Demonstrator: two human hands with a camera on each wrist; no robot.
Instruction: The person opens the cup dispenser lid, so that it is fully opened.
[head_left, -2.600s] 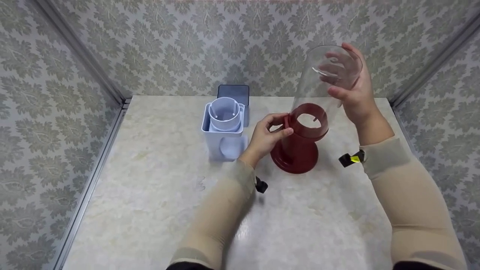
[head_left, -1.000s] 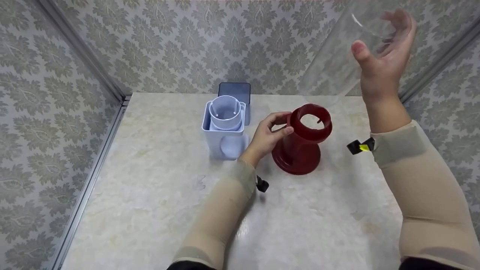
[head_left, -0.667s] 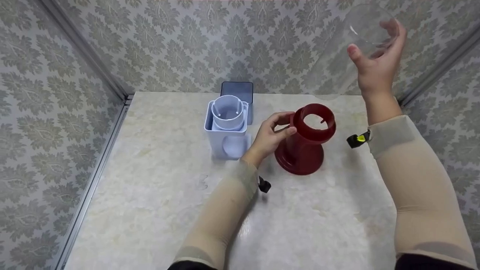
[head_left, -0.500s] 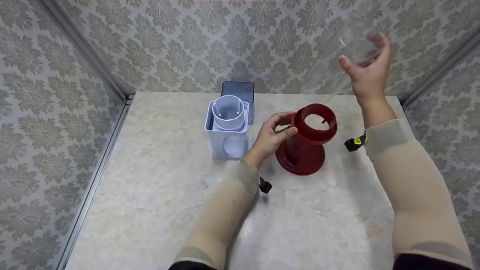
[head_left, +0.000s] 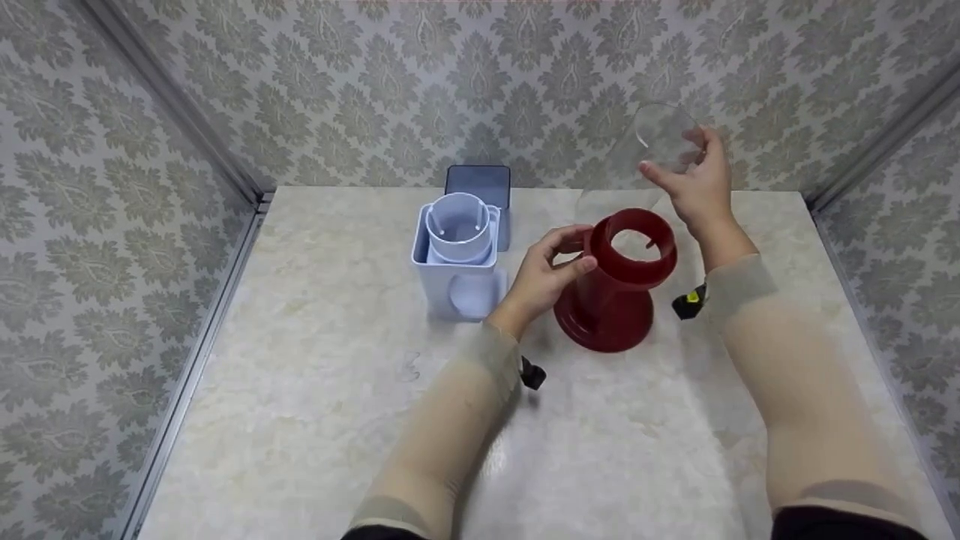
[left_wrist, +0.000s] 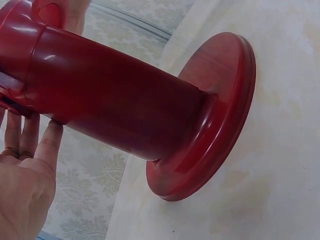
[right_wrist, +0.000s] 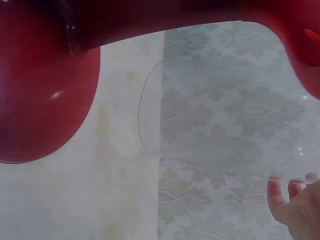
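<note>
A red stand (head_left: pixel 609 307) with a hollow collar on top and a round, wide foot stands upright on the table. My left hand (head_left: pixel 541 277) pinches the left side of its collar between thumb and fingers; in the left wrist view the fingers (left_wrist: pixel 48 142) reach the red wall near the top. Behind the stand, my right hand (head_left: pixel 701 180) holds a clear cylinder (head_left: pixel 634 161) near its upper end. The cylinder tilts, upper end to the right, and its lower end is apart from the collar. In the right wrist view, the clear cylinder (right_wrist: pixel 215 115) shows past the red stand's body.
To the left stands a light-blue square container (head_left: pixel 442 289) with a round collar (head_left: pixel 459 225) in its top. A dark translucent box (head_left: pixel 478 187) is right behind it. Patterned walls (head_left: pixel 360 90) enclose the table (head_left: pixel 315 375) at the back and sides.
The clear cylinder, earlier above the red collar, went up and right with my right hand, then came down and left behind the stand. My left hand keeps its hold.
</note>
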